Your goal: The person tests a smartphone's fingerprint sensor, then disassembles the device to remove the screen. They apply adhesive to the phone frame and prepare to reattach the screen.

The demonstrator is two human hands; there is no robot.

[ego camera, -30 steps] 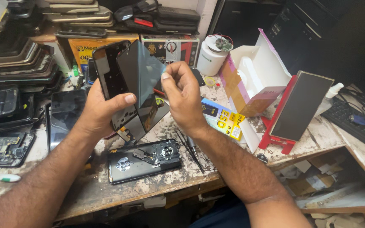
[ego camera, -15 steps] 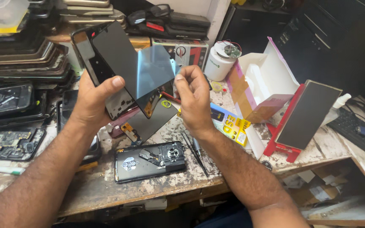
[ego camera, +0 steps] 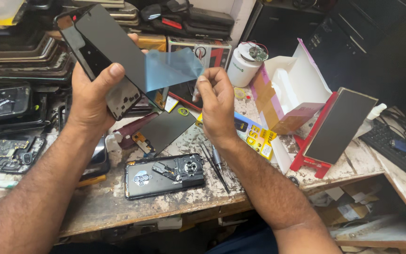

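Note:
My left hand [ego camera: 92,96] grips a dark phone screen panel [ego camera: 106,47] together with a black phone frame behind it, tilted up over the bench. My right hand [ego camera: 214,106] pinches the corner of a blue protective film [ego camera: 172,68] that is partly peeled off the panel's lower end. Below my hands an opened phone [ego camera: 165,175] lies flat on the worn bench, its inner parts showing. Another dark screen panel [ego camera: 163,129] with a flex cable rests between them.
Tweezers and a screwdriver [ego camera: 216,162] lie beside the opened phone. An open white box [ego camera: 290,89], a red-edged box [ego camera: 337,129] and a white tub [ego camera: 243,66] stand at the right. Stacks of phone parts [ego camera: 12,61] fill the left. A keyboard [ego camera: 395,141] sits far right.
My left hand has lifted the panel higher and to the left. My right hand has pulled the blue film further off the panel, so more of it hangs free.

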